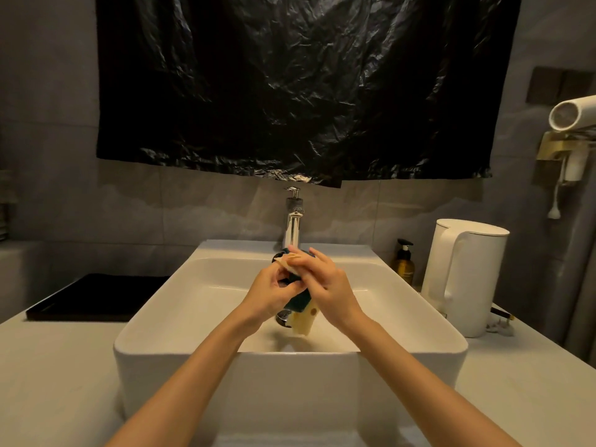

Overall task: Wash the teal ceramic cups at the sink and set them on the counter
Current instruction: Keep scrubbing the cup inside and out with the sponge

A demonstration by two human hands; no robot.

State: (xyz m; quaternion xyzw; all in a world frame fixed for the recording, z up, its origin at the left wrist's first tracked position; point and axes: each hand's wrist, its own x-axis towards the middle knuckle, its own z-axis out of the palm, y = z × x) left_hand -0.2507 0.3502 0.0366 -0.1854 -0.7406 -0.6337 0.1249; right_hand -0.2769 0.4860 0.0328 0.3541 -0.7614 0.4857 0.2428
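Cup, teal, held over the middle of the sink, just in front of the tap; mostly hidden by fingers and cloth, so tilt can't be told; left hand curled round its left side, gripping it; right hand holds a pale yellow cloth against the cup, fingers curled over both; one end of the cloth hangs below the hands, another shows over the top by the fingertips; drain partly visible under the left hand, at the basin bottom; running water or not, can't tell; sink sits on a pale counter; black tray on the counter left of the sink, toward the back edge; white kettle on the counter just beside the sink's right rim; amber pump bottle near the sink's back right corner, between kettle and sink, by the wall; black plastic sheet hangs on the wall above the tap; white hair dryer in a wall holder, far right.
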